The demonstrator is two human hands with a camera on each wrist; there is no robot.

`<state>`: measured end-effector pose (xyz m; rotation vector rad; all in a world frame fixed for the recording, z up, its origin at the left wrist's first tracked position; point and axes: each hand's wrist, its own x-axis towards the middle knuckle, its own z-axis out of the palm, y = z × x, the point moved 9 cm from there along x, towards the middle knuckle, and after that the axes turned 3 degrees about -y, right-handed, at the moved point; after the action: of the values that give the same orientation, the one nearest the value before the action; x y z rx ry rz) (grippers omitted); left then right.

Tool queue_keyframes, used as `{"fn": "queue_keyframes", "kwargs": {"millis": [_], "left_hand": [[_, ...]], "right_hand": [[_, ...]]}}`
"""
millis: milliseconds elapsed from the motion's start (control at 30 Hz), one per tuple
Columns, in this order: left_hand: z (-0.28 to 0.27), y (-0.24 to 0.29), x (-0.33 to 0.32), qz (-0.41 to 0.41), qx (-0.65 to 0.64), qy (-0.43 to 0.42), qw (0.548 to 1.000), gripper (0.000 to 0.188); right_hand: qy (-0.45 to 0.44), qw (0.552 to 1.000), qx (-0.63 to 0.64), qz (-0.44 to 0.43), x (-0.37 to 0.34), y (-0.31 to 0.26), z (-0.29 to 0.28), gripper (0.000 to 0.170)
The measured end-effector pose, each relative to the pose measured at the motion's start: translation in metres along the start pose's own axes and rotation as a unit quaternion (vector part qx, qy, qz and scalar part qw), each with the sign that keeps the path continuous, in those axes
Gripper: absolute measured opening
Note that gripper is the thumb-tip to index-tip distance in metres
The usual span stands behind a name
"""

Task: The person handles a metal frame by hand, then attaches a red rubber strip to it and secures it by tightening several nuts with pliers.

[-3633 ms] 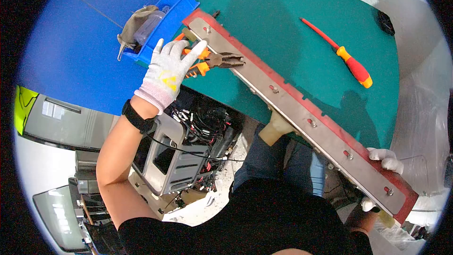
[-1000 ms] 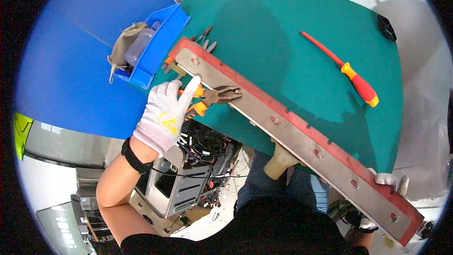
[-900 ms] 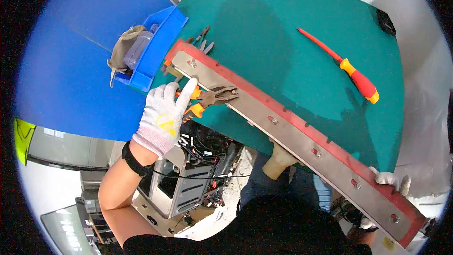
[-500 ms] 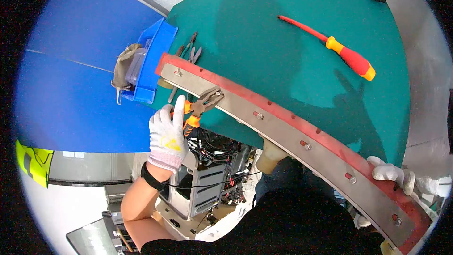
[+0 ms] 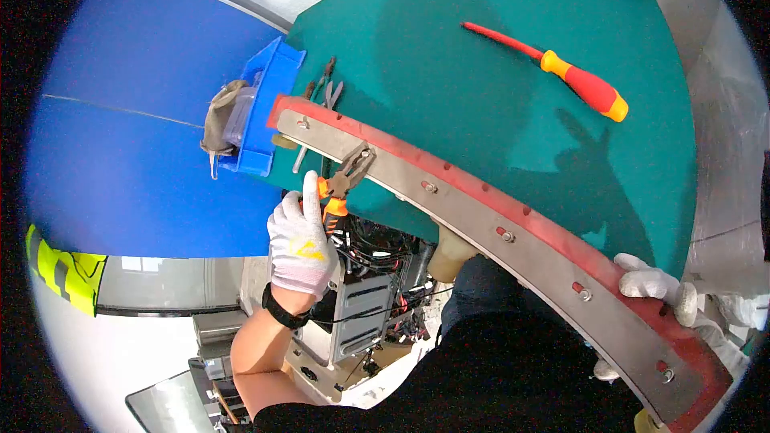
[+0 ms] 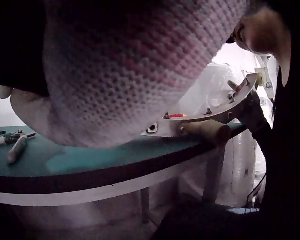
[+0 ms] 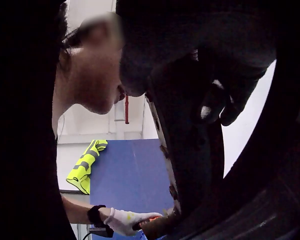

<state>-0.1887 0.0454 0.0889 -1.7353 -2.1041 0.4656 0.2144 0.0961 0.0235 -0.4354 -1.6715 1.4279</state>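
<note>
My gloved left hand (image 5: 301,244) holds orange-handled pliers (image 5: 340,185), index finger straight along one handle. The pliers' jaws are around a small bolt (image 5: 366,154) near the left end of a long, curved grey metal strip (image 5: 468,210) with a red edge layer (image 5: 561,252). Several more bolts sit in slots along it. At its right end, my gloved right hand (image 5: 651,285) grips the strip, fingers over the red edge. In the left wrist view, the glove (image 6: 135,65) fills much of the picture; in the right wrist view, the right hand is dark.
A red and yellow screwdriver (image 5: 589,88) lies on the green table mat (image 5: 449,56). More pliers (image 5: 327,80) lie past the strip's left end, beside a blue bin (image 5: 277,80) with a cloth pouch (image 5: 220,120). Below the table edge are wires (image 5: 373,244) and machine parts.
The pliers have turned counterclockwise at the bolt, from pointing rightward to pointing up and right, and my left hand has turned with them. The right hand still holds the strip; the head view has shifted.
</note>
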Motion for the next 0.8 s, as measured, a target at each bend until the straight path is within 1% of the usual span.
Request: {"fn": "queue_keyframes", "kwargs": {"millis": [33,133,233,267,300,333,367,400,467,500,600,667,700,733,767,800], "left_hand": [[0.000,0.001,-0.001,-0.012,-0.007,-0.001,1.000,0.079],[0.006,0.003,-0.005,-0.032,-0.012,0.000,0.999,0.084],[0.010,0.008,-0.009,-0.084,-0.022,-0.026,0.996,0.092],[0.009,0.011,-0.010,-0.086,-0.021,-0.026,0.996,0.092],[0.009,0.013,-0.012,-0.102,-0.024,-0.030,0.994,0.092],[0.010,0.013,-0.014,-0.117,-0.026,-0.034,0.992,0.092],[0.001,0.021,-0.015,-0.091,0.006,0.017,0.996,0.091],[-0.001,0.025,-0.016,-0.095,0.008,0.017,0.995,0.091],[-0.001,0.029,-0.018,-0.138,-0.018,-0.023,0.990,0.093],[-0.002,0.032,-0.018,-0.154,-0.012,-0.042,0.987,0.094],[0.000,0.040,-0.021,-0.201,-0.039,-0.084,0.975,0.097],[-0.002,0.041,-0.021,-0.200,-0.040,-0.080,0.976,0.097],[-0.002,0.042,-0.020,-0.197,-0.041,-0.076,0.977,0.097],[0.000,0.039,-0.020,-0.196,-0.042,-0.075,0.977,0.097],[-0.001,0.036,-0.019,-0.170,-0.022,-0.053,0.984,0.097],[-0.005,0.032,-0.017,-0.144,-0.002,-0.031,0.989,0.097]], "right_hand": [[-0.026,0.999,-0.008,-0.016,-0.001,0.000,0.003,0.062],[-0.025,0.999,-0.033,-0.030,0.002,0.001,0.001,0.065],[-0.023,0.996,-0.073,-0.050,0.005,-0.001,0.003,0.073],[-0.022,0.994,-0.087,-0.056,0.006,-0.001,0.005,0.077],[-0.024,0.994,-0.085,-0.057,0.007,0.000,0.011,0.077],[0.025,0.993,-0.064,-0.094,0.007,-0.005,0.012,0.073],[0.073,0.988,-0.041,-0.129,0.006,-0.010,0.010,0.069],[0.071,0.988,-0.039,-0.131,0.011,-0.013,0.009,0.069],[-0.001,0.987,-0.050,-0.155,0.022,-0.023,0.017,0.060],[-0.003,0.986,-0.048,-0.157,0.021,-0.023,0.017,0.060],[-0.017,0.996,-0.038,-0.083,0.012,-0.011,0.017,0.054],[-0.023,0.999,-0.036,-0.032,0.007,-0.003,0.016,0.050],[-0.022,0.999,-0.037,-0.032,0.008,-0.001,0.017,0.050],[-0.012,0.995,-0.061,-0.075,0.010,-0.005,0.019,0.050],[-0.002,0.989,-0.084,-0.118,0.010,-0.011,0.020,0.049],[-0.001,0.990,-0.084,-0.117,0.012,-0.014,0.020,0.049]]}}
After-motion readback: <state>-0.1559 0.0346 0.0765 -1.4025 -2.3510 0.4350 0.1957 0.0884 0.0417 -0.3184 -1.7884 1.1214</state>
